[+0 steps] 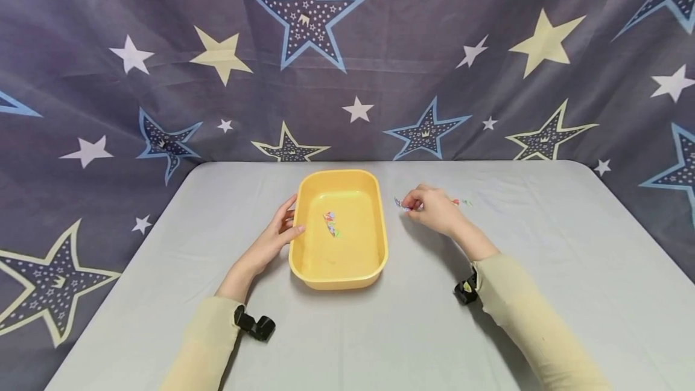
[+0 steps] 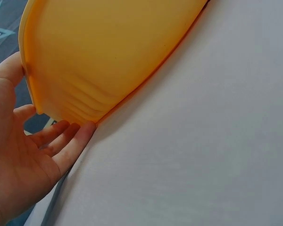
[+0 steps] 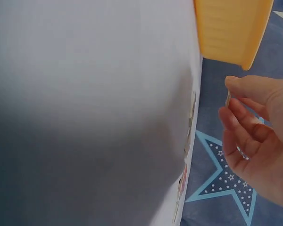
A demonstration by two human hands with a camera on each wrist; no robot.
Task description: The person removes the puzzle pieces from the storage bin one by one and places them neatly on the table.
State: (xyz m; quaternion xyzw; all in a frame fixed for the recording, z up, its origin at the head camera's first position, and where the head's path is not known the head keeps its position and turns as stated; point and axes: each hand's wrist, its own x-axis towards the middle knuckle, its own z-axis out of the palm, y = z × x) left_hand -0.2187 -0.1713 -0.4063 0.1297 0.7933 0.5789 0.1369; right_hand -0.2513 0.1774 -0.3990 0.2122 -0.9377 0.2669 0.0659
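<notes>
Your right hand point(image 1: 434, 210) pinches a thin, pale-edged flat piece point(image 3: 228, 99) right of the yellow, rounded-rectangular plastic tub point(image 1: 338, 284) – long axis near-to-far – that your left hand point(image 1: 269, 241) grips.

one yellow tub point(image 1: 347, 261), two hands point(image 1: 434, 209), two cream sleeves point(image 1: 532, 312), two black wrist cameras point(image 1: 265, 328), one table point(image 1: 347, 343), one star-patterned backdrop point(image 1: 391, 11); several small colourful pieces point(image 1: 329, 217), exact number unclear.
</notes>
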